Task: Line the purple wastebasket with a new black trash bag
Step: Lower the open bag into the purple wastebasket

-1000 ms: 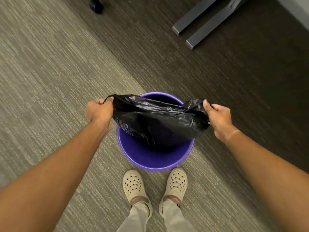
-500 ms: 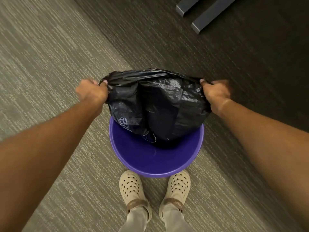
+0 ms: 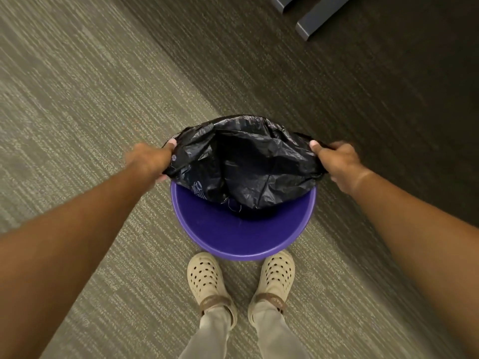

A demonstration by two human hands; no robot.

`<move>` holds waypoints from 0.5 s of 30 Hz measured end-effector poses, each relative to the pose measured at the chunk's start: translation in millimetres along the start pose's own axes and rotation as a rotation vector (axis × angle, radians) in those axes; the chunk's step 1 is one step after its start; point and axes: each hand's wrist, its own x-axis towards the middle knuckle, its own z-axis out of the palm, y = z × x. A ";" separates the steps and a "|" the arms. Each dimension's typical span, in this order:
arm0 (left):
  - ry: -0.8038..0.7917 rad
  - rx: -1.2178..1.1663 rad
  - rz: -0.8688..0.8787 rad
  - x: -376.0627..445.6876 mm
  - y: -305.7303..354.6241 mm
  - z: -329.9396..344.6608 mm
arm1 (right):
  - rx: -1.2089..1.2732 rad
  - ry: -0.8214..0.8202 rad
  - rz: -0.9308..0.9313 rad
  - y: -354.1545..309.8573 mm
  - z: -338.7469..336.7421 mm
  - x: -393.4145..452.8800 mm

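The black trash bag [image 3: 248, 164] is held spread over the purple wastebasket [image 3: 241, 234], clenched by left hand [image 3: 149, 161] and right hand [image 3: 337, 161]; its far edge apparently hides the rim.

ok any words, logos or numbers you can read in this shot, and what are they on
Nothing can be read.
Black trash bag: a small round white mark near the left hand and a block of white print lower down, both too small to read.
Clog straps: faint embossed lettering, too blurred to read.
Purple wastebasket: no text visible.
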 end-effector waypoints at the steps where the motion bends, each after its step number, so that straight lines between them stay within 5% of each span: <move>1: -0.036 -0.062 -0.030 -5.2 -1.8 -0.3 | 0.044 -0.002 0.037 3.9 -0.4 -7.2; 8: -0.240 -0.189 -0.176 -26.3 -8.1 -15.4 | 0.304 -0.170 0.298 13.5 -12.0 -33.6; 12: -0.219 -0.113 -0.117 -33.2 -13.4 -22.5 | 0.268 -0.183 0.228 21.1 -23.0 -36.9; 15: -0.081 0.118 0.018 -36.2 -29.6 -27.6 | 0.070 0.001 0.065 40.5 -28.9 -41.2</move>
